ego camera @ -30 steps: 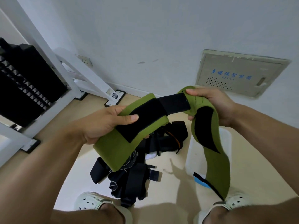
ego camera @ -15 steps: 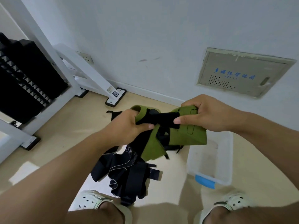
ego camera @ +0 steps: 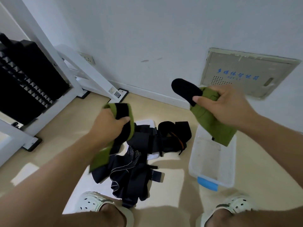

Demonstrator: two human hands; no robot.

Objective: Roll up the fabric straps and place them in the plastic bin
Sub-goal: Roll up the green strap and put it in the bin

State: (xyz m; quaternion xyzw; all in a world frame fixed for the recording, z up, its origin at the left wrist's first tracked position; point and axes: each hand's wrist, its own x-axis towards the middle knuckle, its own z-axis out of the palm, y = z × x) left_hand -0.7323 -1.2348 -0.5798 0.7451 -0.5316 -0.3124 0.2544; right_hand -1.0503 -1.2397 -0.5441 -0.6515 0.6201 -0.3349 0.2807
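My left hand (ego camera: 108, 126) grips one green strap with a black patch (ego camera: 126, 112); its tail hangs down past my wrist. My right hand (ego camera: 224, 104) grips a second green strap (ego camera: 211, 126) whose rounded black tab sticks up to the left. Both straps are held in the air, well apart. The clear plastic bin (ego camera: 227, 177) with a blue latch sits on the floor below my right hand and holds nothing that I can see. A pile of dark straps (ego camera: 139, 163) lies on the floor between my feet and the wall.
A white metal frame (ego camera: 91, 76) with black foam panels stands at the left. A wall panel box (ego camera: 246, 72) is set low in the wall at the right. My white clogs (ego camera: 91, 202) show at the bottom edge. A white lid lies under the pile.
The two green pieces, joined in front of me before, have come apart. My hands have moved away from each other, the right one up and to the right over the bin.
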